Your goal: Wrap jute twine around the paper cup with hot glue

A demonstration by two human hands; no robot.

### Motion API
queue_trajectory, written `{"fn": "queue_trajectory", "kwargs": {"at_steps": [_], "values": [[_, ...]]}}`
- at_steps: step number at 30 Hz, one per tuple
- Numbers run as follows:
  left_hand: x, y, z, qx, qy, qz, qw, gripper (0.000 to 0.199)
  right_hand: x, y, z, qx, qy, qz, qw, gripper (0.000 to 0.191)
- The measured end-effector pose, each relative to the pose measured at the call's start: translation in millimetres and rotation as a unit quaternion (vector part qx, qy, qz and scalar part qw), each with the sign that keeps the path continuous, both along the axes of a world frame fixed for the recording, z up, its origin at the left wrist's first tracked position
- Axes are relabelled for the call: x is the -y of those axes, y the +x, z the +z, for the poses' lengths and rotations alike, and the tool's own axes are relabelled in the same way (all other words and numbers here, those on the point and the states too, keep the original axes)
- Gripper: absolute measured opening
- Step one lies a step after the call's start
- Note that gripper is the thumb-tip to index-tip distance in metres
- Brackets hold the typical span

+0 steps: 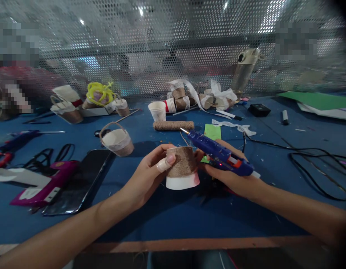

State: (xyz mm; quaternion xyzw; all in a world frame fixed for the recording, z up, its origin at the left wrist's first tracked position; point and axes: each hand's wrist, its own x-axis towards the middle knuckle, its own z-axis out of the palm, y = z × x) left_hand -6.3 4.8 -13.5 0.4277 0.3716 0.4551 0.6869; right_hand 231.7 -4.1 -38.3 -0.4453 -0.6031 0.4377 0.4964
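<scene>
The twine-wrapped cup (pixel 182 168) is held upside down above the blue tabletop (pixel 167 216), gripped by the fingers of the left hand (pixel 150 173). The glue gun (pixel 218 153) is clasped in the closed right hand (pixel 231 175), nozzle pointed away. Glue is best applied in short beads just ahead of the twine, with each turn pressed tight against the previous one. Contact with the hot nozzle should be avoided.

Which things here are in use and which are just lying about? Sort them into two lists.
In use:
left hand gripping the twine-wrapped cup
right hand holding the blue glue gun
twine spool

Lying about:
small basket cup
white paper cup
phone
black marker
green paper
</scene>
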Motion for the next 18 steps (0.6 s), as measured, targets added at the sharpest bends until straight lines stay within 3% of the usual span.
{"fn": "queue_trajectory", "kwargs": {"at_steps": [4,9,14,18], "values": [[-2,-1,0.4,0.012,0.007,0.008,1.0,0.024,1,-1,13.6,-0.019,0.043,0.062,0.997,0.014],[-5,-4,0.2,0.01,0.011,0.041,0.999,0.023,4,2,27.9,-0.002,0.029,0.08,0.996,0.021],[-5,-6,-0.7,0.01,0.013,0.062,0.998,0.024,9,4,28.5,-0.021,-0.005,0.107,0.994,0.029],[-4,-7,2.7,-0.001,0.028,0.066,0.997,0.022,10,3,27.9,-0.009,-0.028,0.081,0.996,0.028]]}}
